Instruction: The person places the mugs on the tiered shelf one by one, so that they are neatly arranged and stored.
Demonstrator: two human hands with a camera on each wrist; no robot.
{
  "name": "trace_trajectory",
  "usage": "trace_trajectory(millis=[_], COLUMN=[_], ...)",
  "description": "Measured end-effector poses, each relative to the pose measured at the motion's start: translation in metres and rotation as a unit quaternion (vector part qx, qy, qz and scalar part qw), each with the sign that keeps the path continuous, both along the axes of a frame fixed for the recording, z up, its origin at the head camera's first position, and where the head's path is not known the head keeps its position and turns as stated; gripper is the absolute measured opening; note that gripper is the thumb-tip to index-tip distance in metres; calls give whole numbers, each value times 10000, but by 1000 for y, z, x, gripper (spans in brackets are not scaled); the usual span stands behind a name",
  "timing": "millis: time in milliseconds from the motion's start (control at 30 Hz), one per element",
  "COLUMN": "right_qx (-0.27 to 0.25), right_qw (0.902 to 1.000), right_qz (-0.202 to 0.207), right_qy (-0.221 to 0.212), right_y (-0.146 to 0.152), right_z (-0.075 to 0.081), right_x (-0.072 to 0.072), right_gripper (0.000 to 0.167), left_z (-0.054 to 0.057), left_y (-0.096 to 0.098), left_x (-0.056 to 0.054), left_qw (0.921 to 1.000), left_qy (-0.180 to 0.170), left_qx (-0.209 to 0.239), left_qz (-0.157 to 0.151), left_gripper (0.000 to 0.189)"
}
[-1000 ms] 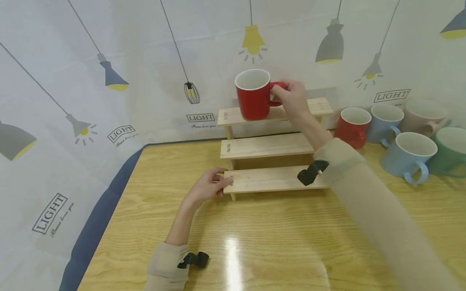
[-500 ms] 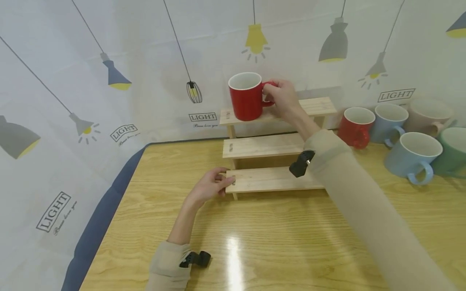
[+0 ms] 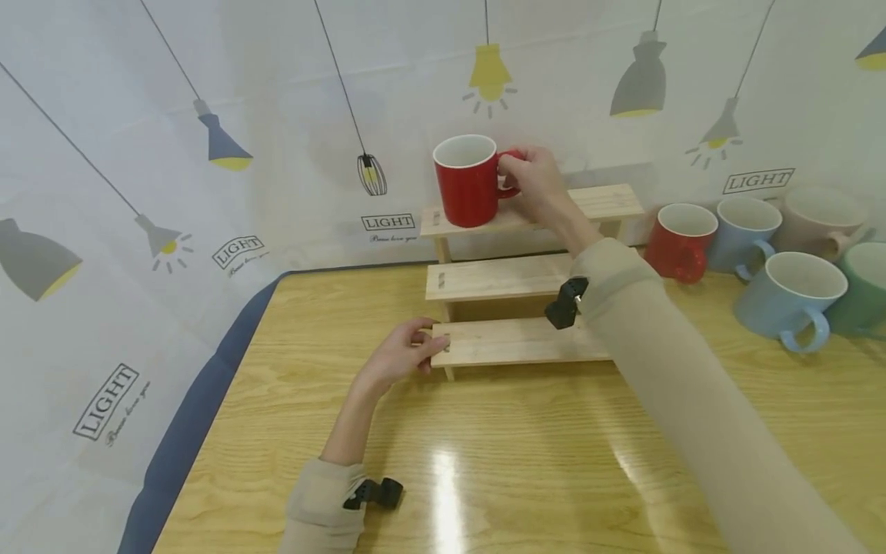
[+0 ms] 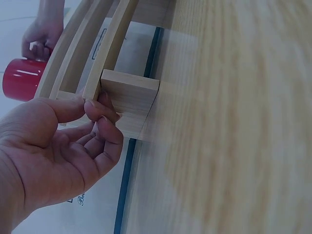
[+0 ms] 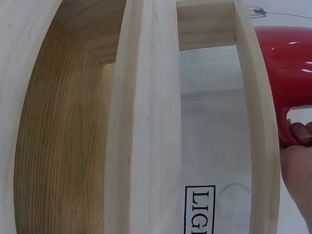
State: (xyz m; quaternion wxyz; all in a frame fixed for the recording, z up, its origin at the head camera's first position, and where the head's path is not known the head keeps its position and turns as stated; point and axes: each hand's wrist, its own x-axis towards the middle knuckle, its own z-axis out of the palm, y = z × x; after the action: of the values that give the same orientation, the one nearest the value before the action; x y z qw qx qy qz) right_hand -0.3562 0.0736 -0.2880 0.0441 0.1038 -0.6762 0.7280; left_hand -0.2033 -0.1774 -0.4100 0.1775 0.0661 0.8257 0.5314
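Observation:
A red mug [image 3: 467, 188] with a white inside stands upright at the left part of the top shelf of a three-step wooden rack [image 3: 519, 342]. My right hand [image 3: 540, 181] grips the mug's handle; in the right wrist view the fingers [image 5: 301, 131] are curled through it at the edge. My left hand [image 3: 398, 355] pinches the left end of the lowest shelf between thumb and fingers. The left wrist view shows the thumb [image 4: 70, 109] on the board and the other fingers curled by its end support [image 4: 130, 87].
Right of the rack stand several mugs: a second red one [image 3: 681, 242], a blue one [image 3: 744, 231], a nearer blue one [image 3: 789, 296], a pinkish one [image 3: 817, 219] and a green one [image 3: 865, 288]. A lamp-printed cloth [image 3: 291, 138] hangs behind the wooden table [image 3: 332, 308].
The red mug in my right hand has moved left along the top shelf and slightly down. Its motion is small in the last half second. My left hand has kept its place on the rack.

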Motion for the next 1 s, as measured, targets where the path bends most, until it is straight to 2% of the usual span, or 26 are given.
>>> trace_trajectory(millis=[167,300,433,600,767,1000], right_qx=[297,858,1277,1335,1451,1578], right_qw=[9994,9959,9905,9878,9855,9834], right_qz=[159,285,506,790,779,745], right_qy=[-8,-95,-71,164,404,502], right_y=[5,9,12,18,32,58], right_z=[0,1,4,3,3,4], right_x=[0,4,8,14,19,27], right_gripper=[16,8,23,41,56,60], left_z=[-1,0,0,1,3,3], left_y=[0,0,1,-1,0,0], left_x=[0,0,1,3,4,4], left_qw=[10000,10000,10000,10000,10000,9999], left_qy=[18,-7,-45,-5,-10,-25], left_qx=[-6,-30,-19,-42,-79,-80], left_qz=[-21,-24,0,11,49,65], left_gripper=[59,61,60,61,59,59])
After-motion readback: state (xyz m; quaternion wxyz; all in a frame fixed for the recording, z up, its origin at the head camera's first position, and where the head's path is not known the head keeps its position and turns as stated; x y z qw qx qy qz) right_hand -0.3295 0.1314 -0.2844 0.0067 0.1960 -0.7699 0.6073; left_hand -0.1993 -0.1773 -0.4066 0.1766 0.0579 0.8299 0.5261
